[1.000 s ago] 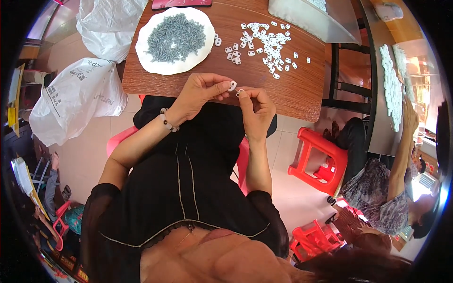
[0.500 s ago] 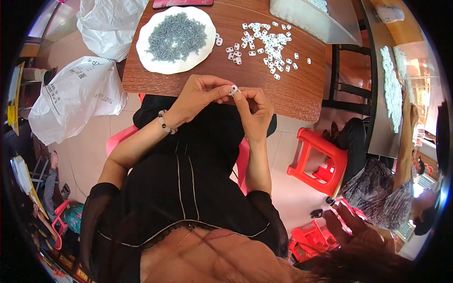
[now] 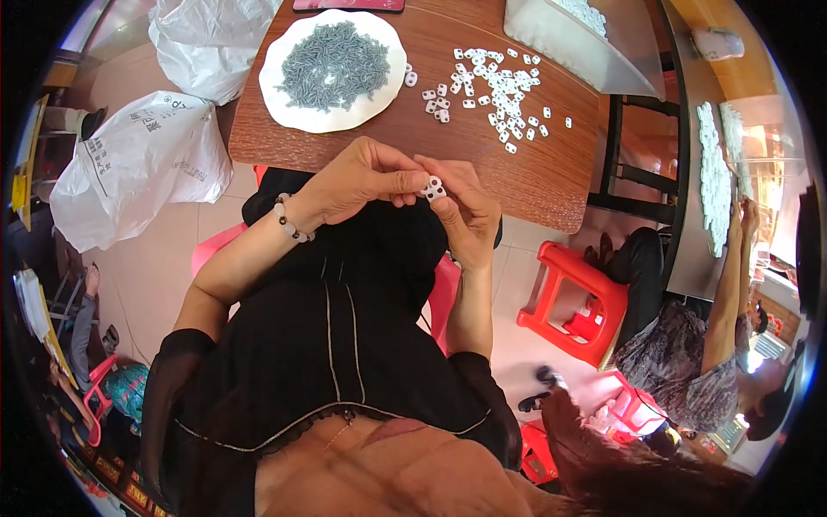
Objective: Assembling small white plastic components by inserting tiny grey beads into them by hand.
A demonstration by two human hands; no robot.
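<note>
My left hand (image 3: 366, 183) and my right hand (image 3: 470, 214) meet just off the table's near edge. Between their fingertips they pinch a small white plastic piece with dark round holes (image 3: 434, 188). Whether it is one piece or two put together, I cannot tell. Beyond my left hand a white scalloped plate (image 3: 274, 103) carries a heap of small dark grey pins (image 3: 332, 65). Loose white two-holed pieces (image 3: 508, 95) lie scattered over the brown table (image 3: 345, 148), and a few sit by the plate's right rim.
A translucent bin (image 3: 568, 52) with white pieces stands at the table's far right. White plastic sacks (image 3: 142, 168) rest on the floor at left. To the right are a red stool (image 3: 573, 302) and another person (image 3: 680, 353) at a table with white pieces.
The white piece has turned between my fingertips, so more of its holes show. My right fingers have shifted around it. The table appears slightly farther right in view.
</note>
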